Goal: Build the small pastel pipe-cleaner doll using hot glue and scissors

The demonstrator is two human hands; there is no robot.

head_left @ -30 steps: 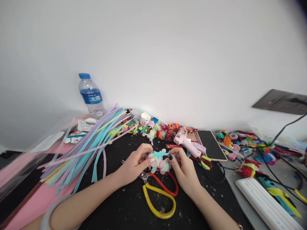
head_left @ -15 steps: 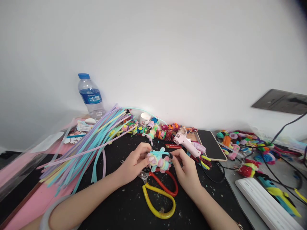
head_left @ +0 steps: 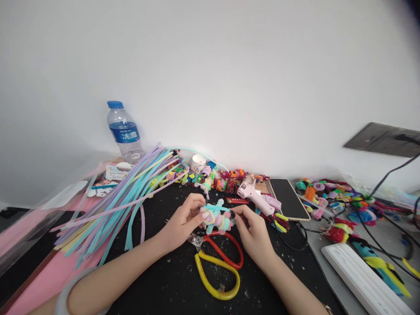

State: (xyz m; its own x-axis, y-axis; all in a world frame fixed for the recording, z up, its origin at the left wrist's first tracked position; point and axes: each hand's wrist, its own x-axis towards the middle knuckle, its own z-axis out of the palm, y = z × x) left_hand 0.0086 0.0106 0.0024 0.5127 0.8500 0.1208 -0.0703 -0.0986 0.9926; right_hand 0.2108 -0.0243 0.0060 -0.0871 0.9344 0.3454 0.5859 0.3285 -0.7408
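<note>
The plain pale wall rises at twelve o'clock behind the bench, and the middle of its black top serves as the hub for the directions here. A bundle of pastel chenille stems, mostly turquoise and lilac with some yellow and pink, sprawls from nine to ten o'clock. A long white casing lies at four o'clock, and a heap of bright chenille pieces spreads around three. Scissors with one red and one yellow handle lie at six o'clock, their blades partly hidden by the left hand. A blue-capped plastic bottle leans at ten o'clock near the wall. The left hand has thumb and fingers closed on the nine-o'clock end of a pastel chenille figure, while the right hand pinches its three-o'clock side. A pink glue gun rests at two o'clock. The chenille figure, turquoise, pink and pale yellow, is at the hub, between the hands and just above the scissor handles. A small paper cup stands between eleven and twelve.
</note>
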